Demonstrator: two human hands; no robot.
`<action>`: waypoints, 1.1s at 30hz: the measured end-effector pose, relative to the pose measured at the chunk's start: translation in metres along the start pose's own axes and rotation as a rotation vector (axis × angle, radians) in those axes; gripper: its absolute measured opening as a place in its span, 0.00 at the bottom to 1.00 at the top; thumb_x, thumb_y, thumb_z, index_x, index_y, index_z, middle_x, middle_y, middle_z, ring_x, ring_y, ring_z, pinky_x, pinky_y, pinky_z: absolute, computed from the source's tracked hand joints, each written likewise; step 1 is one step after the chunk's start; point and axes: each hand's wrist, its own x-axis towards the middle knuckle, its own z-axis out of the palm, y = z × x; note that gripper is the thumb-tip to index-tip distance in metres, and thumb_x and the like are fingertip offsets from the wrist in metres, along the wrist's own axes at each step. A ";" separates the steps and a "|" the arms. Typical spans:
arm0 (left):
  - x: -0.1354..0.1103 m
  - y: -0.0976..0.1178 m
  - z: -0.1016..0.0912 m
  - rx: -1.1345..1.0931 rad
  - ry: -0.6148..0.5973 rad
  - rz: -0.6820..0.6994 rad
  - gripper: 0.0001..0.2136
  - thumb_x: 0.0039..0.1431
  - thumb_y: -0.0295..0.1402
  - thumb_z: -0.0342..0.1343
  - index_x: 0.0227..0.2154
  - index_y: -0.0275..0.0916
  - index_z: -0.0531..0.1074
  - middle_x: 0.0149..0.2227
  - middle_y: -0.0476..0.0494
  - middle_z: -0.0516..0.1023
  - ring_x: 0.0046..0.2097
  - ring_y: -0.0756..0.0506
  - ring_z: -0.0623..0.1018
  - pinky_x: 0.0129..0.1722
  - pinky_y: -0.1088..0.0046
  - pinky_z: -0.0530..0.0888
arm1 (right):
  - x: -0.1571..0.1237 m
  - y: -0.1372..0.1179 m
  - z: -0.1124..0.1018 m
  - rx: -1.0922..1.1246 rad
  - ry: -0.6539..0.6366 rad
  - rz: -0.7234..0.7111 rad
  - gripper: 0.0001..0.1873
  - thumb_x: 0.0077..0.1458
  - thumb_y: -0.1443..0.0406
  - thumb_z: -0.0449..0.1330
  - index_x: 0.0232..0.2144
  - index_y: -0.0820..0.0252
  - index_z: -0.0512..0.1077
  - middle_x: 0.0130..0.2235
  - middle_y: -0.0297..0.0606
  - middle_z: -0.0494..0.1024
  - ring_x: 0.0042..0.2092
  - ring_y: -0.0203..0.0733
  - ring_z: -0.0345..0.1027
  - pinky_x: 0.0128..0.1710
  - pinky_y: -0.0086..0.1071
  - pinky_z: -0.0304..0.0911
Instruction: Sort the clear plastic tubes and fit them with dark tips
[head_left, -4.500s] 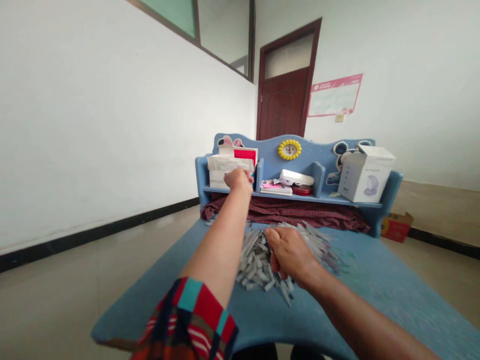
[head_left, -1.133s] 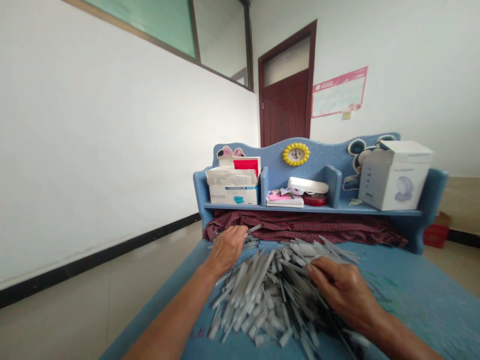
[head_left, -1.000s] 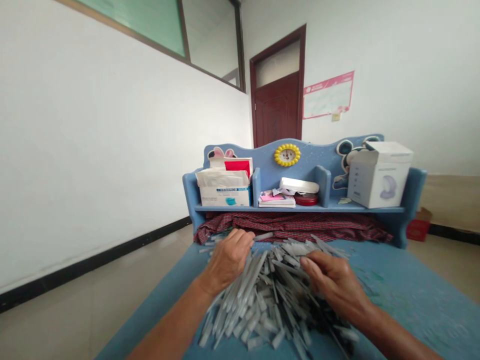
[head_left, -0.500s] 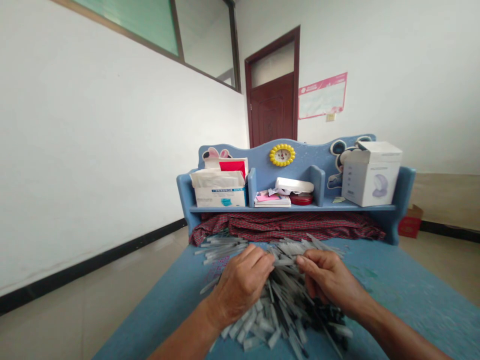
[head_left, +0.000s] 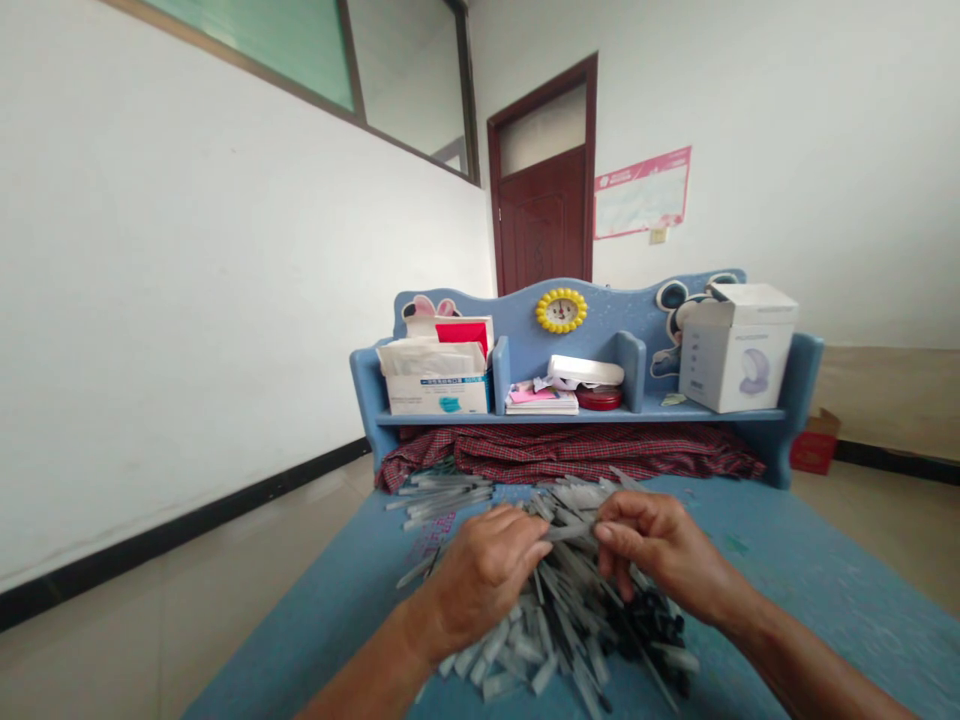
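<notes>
A heap of narrow, translucent grey plastic sleeves point(head_left: 517, 655) lies on the blue desk. My left hand point(head_left: 487, 572) is at the heap's left, thumb and fingers pinched on one end of a translucent sleeve point(head_left: 571, 533). Opposite it, my right hand point(head_left: 660, 548) pinches the other end; its lower fingers hang curled over the heap. Whether anything sits inside that sleeve cannot be made out. Small black pieces point(head_left: 660, 625) lie bunched below my right hand. Behind my left hand, more sleeves point(head_left: 442, 492) are laid roughly side by side.
A blue shelf point(head_left: 450, 419) crosses the desk's back, bearing an open mask box point(head_left: 439, 394), papers point(head_left: 541, 403), a red round tin point(head_left: 598, 399) and a white carton point(head_left: 739, 350). Folded checked cloth point(head_left: 570, 455) lies beneath. The blue desk point(head_left: 810, 590) extends to the right.
My right hand has risen slightly, uncovering more of the black pieces. My left thumb now shows below its fingers. Both hands stay over the heap; the view has shifted slightly.
</notes>
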 end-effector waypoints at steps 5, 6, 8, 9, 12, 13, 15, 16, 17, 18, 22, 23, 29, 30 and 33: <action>0.002 0.000 -0.007 -0.111 -0.164 -0.077 0.11 0.63 0.30 0.42 0.33 0.35 0.70 0.26 0.45 0.73 0.29 0.49 0.73 0.29 0.77 0.65 | -0.001 -0.002 -0.001 -0.201 0.045 -0.083 0.06 0.52 0.64 0.56 0.27 0.62 0.66 0.20 0.29 0.70 0.21 0.32 0.67 0.21 0.24 0.59; 0.002 0.000 -0.008 -0.134 -0.208 -0.100 0.11 0.63 0.31 0.42 0.33 0.35 0.69 0.25 0.46 0.72 0.28 0.50 0.73 0.28 0.77 0.65 | -0.001 -0.002 -0.001 -0.240 0.050 -0.094 0.05 0.52 0.65 0.56 0.28 0.62 0.67 0.20 0.29 0.69 0.21 0.32 0.67 0.22 0.24 0.59; 0.002 0.001 -0.010 -0.187 -0.290 -0.154 0.12 0.64 0.32 0.41 0.31 0.36 0.69 0.24 0.48 0.72 0.28 0.50 0.72 0.28 0.78 0.64 | -0.002 -0.001 -0.002 -0.288 0.051 -0.102 0.04 0.52 0.66 0.56 0.29 0.62 0.68 0.19 0.28 0.68 0.21 0.32 0.66 0.22 0.24 0.59; 0.002 0.002 -0.011 -0.217 -0.321 -0.183 0.12 0.64 0.32 0.40 0.31 0.36 0.68 0.24 0.48 0.71 0.28 0.50 0.73 0.29 0.78 0.64 | -0.002 -0.001 -0.003 -0.291 0.046 -0.098 0.05 0.53 0.65 0.56 0.29 0.62 0.68 0.19 0.29 0.68 0.21 0.32 0.65 0.22 0.24 0.58; 0.003 0.004 -0.013 -0.294 -0.353 -0.250 0.12 0.64 0.33 0.40 0.33 0.37 0.67 0.25 0.49 0.72 0.29 0.50 0.73 0.30 0.78 0.64 | -0.001 0.000 -0.005 -0.258 0.019 -0.078 0.10 0.54 0.60 0.55 0.30 0.63 0.68 0.21 0.30 0.69 0.20 0.31 0.64 0.20 0.24 0.57; 0.003 0.004 -0.014 -0.315 -0.345 -0.264 0.11 0.64 0.33 0.40 0.36 0.38 0.67 0.26 0.49 0.72 0.29 0.51 0.72 0.30 0.78 0.64 | -0.001 0.000 -0.005 -0.256 0.017 -0.072 0.13 0.56 0.58 0.54 0.28 0.63 0.68 0.21 0.31 0.70 0.19 0.31 0.63 0.19 0.24 0.56; 0.003 0.005 -0.015 -0.348 -0.318 -0.298 0.09 0.63 0.33 0.41 0.39 0.39 0.65 0.27 0.51 0.71 0.30 0.51 0.71 0.30 0.78 0.63 | -0.001 -0.001 -0.005 -0.278 0.022 -0.063 0.19 0.58 0.55 0.50 0.23 0.63 0.66 0.19 0.32 0.69 0.16 0.29 0.60 0.17 0.24 0.53; 0.003 0.006 -0.015 -0.362 -0.307 -0.319 0.08 0.63 0.33 0.42 0.40 0.39 0.64 0.26 0.52 0.70 0.29 0.51 0.71 0.30 0.78 0.63 | -0.002 -0.002 -0.004 -0.290 0.025 -0.058 0.22 0.58 0.54 0.48 0.20 0.62 0.65 0.18 0.32 0.69 0.16 0.29 0.59 0.16 0.24 0.52; 0.004 0.006 -0.015 -0.374 -0.301 -0.344 0.07 0.61 0.33 0.45 0.39 0.39 0.64 0.25 0.53 0.69 0.28 0.52 0.69 0.29 0.78 0.62 | -0.002 -0.002 -0.003 -0.292 0.025 -0.050 0.22 0.58 0.54 0.48 0.19 0.62 0.64 0.18 0.32 0.69 0.15 0.29 0.59 0.16 0.24 0.52; 0.004 0.005 -0.014 -0.379 -0.297 -0.370 0.05 0.60 0.32 0.47 0.37 0.39 0.64 0.24 0.54 0.67 0.27 0.52 0.68 0.28 0.78 0.62 | -0.002 -0.003 -0.003 -0.281 0.019 -0.042 0.21 0.58 0.54 0.48 0.20 0.62 0.63 0.18 0.32 0.69 0.15 0.29 0.59 0.16 0.24 0.51; 0.004 0.004 -0.013 -0.376 -0.303 -0.422 0.03 0.55 0.31 0.52 0.29 0.39 0.64 0.21 0.56 0.62 0.25 0.53 0.64 0.25 0.78 0.59 | -0.002 -0.003 -0.001 -0.181 -0.018 -0.014 0.13 0.56 0.57 0.52 0.26 0.61 0.64 0.21 0.32 0.72 0.17 0.31 0.64 0.17 0.24 0.55; 0.004 0.004 -0.013 -0.374 -0.309 -0.421 0.03 0.55 0.32 0.51 0.28 0.39 0.64 0.21 0.56 0.62 0.24 0.53 0.64 0.25 0.78 0.59 | -0.002 -0.003 -0.001 -0.157 -0.022 -0.003 0.12 0.55 0.58 0.53 0.27 0.61 0.64 0.22 0.31 0.72 0.18 0.31 0.64 0.18 0.24 0.55; 0.006 0.006 -0.018 -0.485 -0.434 -0.426 0.12 0.61 0.34 0.42 0.27 0.38 0.68 0.24 0.51 0.71 0.25 0.52 0.69 0.28 0.78 0.62 | -0.002 -0.003 -0.001 -0.115 -0.004 0.009 0.05 0.52 0.64 0.55 0.29 0.60 0.64 0.21 0.29 0.71 0.20 0.31 0.66 0.21 0.24 0.58; 0.007 0.006 -0.018 -0.513 -0.449 -0.430 0.14 0.62 0.35 0.41 0.26 0.37 0.68 0.24 0.50 0.71 0.25 0.52 0.69 0.28 0.78 0.62 | -0.002 -0.004 -0.001 -0.118 -0.004 0.008 0.04 0.52 0.64 0.55 0.29 0.60 0.64 0.21 0.29 0.71 0.20 0.31 0.66 0.21 0.25 0.58; 0.009 0.007 -0.019 -0.579 -0.448 -0.467 0.14 0.60 0.35 0.43 0.24 0.37 0.67 0.23 0.51 0.68 0.25 0.52 0.68 0.27 0.79 0.62 | -0.003 -0.005 -0.001 -0.131 0.003 0.001 0.04 0.51 0.65 0.56 0.28 0.60 0.65 0.21 0.29 0.71 0.21 0.32 0.67 0.21 0.25 0.58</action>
